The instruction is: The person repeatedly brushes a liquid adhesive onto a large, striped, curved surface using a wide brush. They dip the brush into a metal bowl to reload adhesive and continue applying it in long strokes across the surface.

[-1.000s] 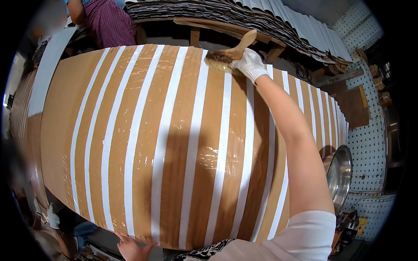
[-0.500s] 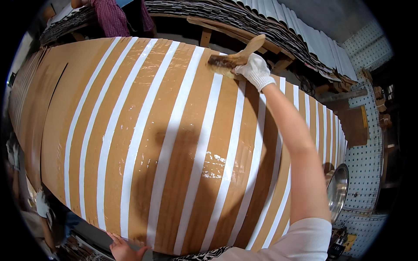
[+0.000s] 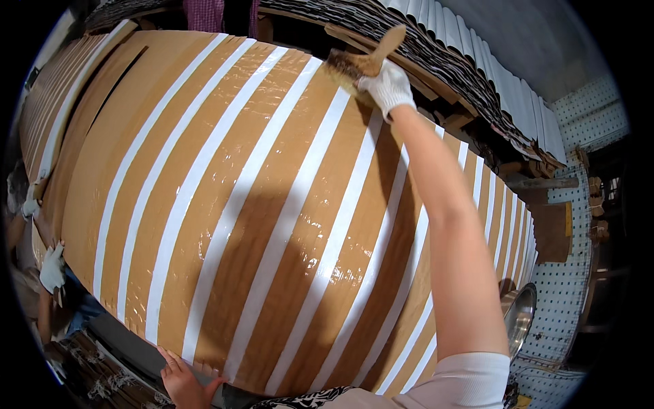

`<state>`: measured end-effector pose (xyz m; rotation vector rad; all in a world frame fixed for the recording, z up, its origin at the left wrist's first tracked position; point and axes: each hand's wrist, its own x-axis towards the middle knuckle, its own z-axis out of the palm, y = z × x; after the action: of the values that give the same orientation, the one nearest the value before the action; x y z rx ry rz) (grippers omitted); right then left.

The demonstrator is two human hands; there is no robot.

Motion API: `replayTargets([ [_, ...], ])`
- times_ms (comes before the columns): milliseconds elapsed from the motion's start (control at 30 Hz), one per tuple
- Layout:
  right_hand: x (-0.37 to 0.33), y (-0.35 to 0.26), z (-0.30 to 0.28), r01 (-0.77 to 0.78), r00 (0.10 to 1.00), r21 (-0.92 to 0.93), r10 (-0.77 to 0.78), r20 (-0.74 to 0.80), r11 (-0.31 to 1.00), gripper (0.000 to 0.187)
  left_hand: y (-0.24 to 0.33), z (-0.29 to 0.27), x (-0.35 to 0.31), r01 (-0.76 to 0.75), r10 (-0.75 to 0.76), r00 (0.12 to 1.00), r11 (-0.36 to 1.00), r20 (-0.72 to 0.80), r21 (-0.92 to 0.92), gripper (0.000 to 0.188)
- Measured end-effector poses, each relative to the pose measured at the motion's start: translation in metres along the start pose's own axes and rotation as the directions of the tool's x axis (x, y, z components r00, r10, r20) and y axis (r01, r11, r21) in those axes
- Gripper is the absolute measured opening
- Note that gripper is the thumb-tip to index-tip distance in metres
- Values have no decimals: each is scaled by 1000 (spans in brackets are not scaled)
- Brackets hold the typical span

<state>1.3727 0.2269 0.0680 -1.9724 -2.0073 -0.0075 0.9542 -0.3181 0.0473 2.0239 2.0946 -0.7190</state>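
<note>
Overlapping brown board sheets (image 3: 266,163) with white stripes between them cover the work surface, and wet, glossy patches shine on many of them. My right hand (image 3: 388,87), in a white knitted glove, grips a wide brush (image 3: 361,65) with a wooden handle. Its dark-topped bristles touch the sheets at the far edge. My bare left hand (image 3: 181,382) rests at the near edge, fingers spread, thumb apart, holding nothing. The shadow of my head and arm falls across the middle.
At the left, a co-worker's gloved hand (image 3: 52,268) is by the sheets, near a raised sheet edge (image 3: 65,123). A metal bowl (image 3: 521,320) stands at the right. Stacked sheets (image 3: 436,58) lie on a wooden rack behind. Another person's checked garment (image 3: 204,15) shows at the far side.
My view has shifted, and the brush has moved slightly along the far edge. At the left, the co-worker's hands have come to the sheets and a sheet edge has lifted. My left hand stays put.
</note>
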Motion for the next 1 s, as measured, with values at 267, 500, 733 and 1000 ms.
replayTargets([
  [267, -1, -66, -15, 134, 988, 101, -140, 60, 986, 50, -6, 19, -12, 65, -65, 998, 997, 15, -51, 114],
  [500, 29, -86, 10, -172, 949, 294, 238, -207, 940, 47, -8, -17, -2, 85, -44, 989, 950, 142, -300, 112],
  [733, -19, -226, 46, -254, 967, 816, 129, 219, 518, 48, -12, 3, -8, 28, -10, 998, 954, 60, -297, 111],
  [1000, -69, -104, 12, -457, 880, 561, 444, 170, 690, 52, -7, 23, -21, -85, 30, 944, 984, -328, -155, 103],
])
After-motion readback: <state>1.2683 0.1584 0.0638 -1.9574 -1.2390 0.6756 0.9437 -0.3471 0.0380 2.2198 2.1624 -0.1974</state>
